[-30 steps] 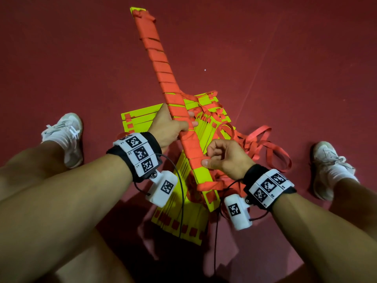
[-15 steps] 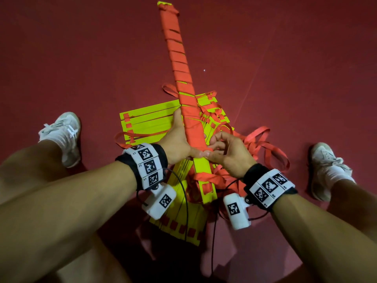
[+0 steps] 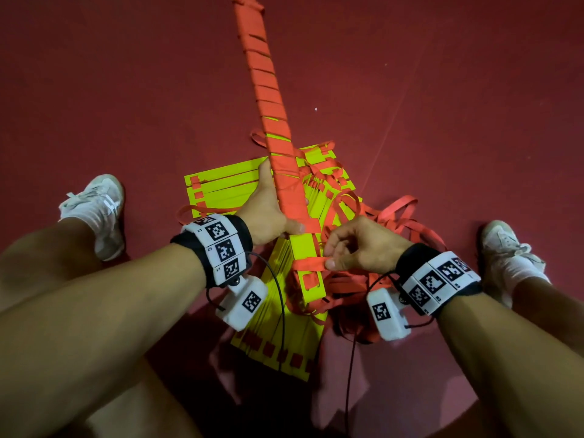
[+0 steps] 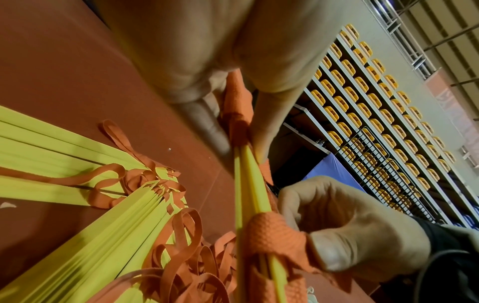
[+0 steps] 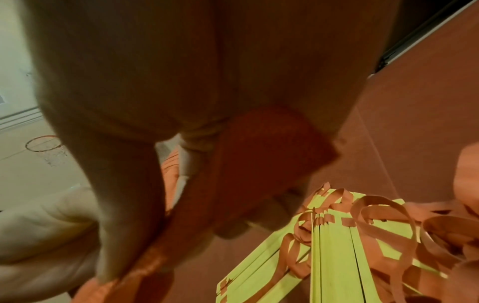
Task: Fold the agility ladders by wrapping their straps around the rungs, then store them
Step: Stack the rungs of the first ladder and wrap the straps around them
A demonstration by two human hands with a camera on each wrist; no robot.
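Now the right hand [image 3: 363, 245] sits lower on the rung bundle [image 3: 278, 143] than half a second ago. Then it was up beside the left hand; now its thumb and forefinger pinch the orange strap [image 3: 308, 264] across the bare yellow part near the lower end, as the left wrist view shows closely. The left hand [image 3: 268, 210] grips the wrapped middle of the bundle, fingers curled around it, thumb lying along its edge. The bundle itself has turned more upright in the view, its far end pointing away over the red floor [image 3: 126, 90]. I judge that one more turn of wrapping is being laid, and little bare yellow remains. Under the hands lie the other ladders [image 3: 221, 188], unwrapped, with loose straps [image 3: 401, 213] beside them.
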